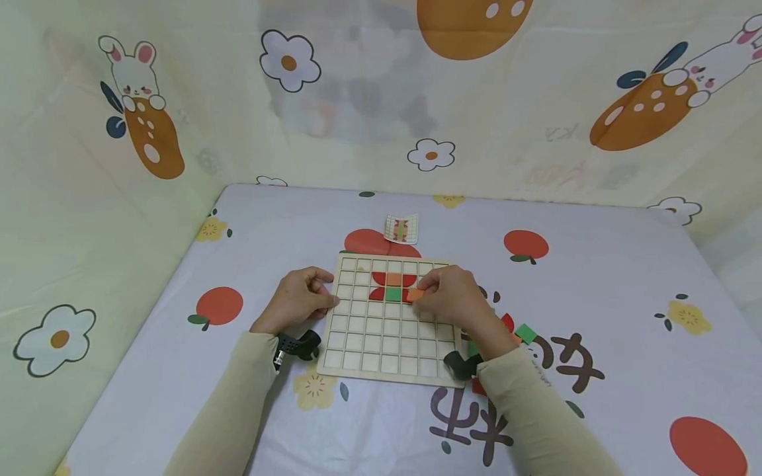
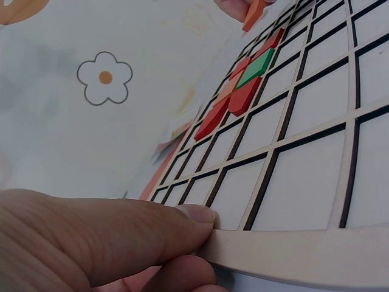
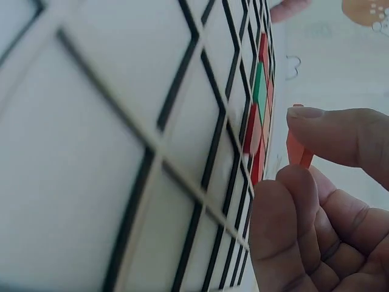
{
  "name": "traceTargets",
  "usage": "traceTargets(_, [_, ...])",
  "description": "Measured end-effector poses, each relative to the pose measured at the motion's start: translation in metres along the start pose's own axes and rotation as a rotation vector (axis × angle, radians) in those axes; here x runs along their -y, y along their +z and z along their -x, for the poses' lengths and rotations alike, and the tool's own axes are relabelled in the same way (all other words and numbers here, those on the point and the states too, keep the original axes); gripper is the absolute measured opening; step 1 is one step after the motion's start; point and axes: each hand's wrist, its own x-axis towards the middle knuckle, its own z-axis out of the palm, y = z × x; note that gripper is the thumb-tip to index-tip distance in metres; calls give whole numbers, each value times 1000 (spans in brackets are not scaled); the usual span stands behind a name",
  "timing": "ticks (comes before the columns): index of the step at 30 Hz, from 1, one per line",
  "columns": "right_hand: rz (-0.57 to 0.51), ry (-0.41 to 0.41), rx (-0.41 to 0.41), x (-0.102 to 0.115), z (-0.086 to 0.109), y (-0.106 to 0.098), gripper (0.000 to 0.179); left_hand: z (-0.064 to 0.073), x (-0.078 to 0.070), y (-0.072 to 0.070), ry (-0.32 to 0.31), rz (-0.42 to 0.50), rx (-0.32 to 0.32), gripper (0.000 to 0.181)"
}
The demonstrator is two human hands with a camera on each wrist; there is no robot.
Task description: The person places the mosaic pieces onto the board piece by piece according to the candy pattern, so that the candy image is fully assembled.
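A wooden grid board (image 1: 374, 344) lies on the table. My left hand (image 1: 299, 299) grips its left edge, thumb (image 2: 196, 213) over the rim and fingers curled below. Between thumb and fingertips my right hand (image 1: 455, 299) pinches an orange square tile (image 3: 298, 143), held above the grid just right of the placed pieces. In the upper cells sit an orange tile (image 1: 393, 279) and, directly below it, a green square tile (image 1: 393, 294). Red rounded pieces (image 1: 378, 293) flank both on either side.
Behind the board lies a small pattern card (image 1: 401, 229) showing a red, orange and green figure on a grid. Loose pieces, including a green tile (image 1: 526, 333), lie right of the board, partly hidden under my right forearm. A patterned cloth (image 1: 595, 277) covers the table.
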Motion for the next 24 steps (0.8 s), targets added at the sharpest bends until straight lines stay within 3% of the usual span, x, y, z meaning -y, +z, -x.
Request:
traceTargets(12, [53, -99, 60, 22, 1, 19, 15, 1, -2, 0, -2, -1, -7, 41])
traceTargets(24, [98, -98, 98, 36, -5, 35, 17, 2, -4, 0, 9, 11, 1, 42])
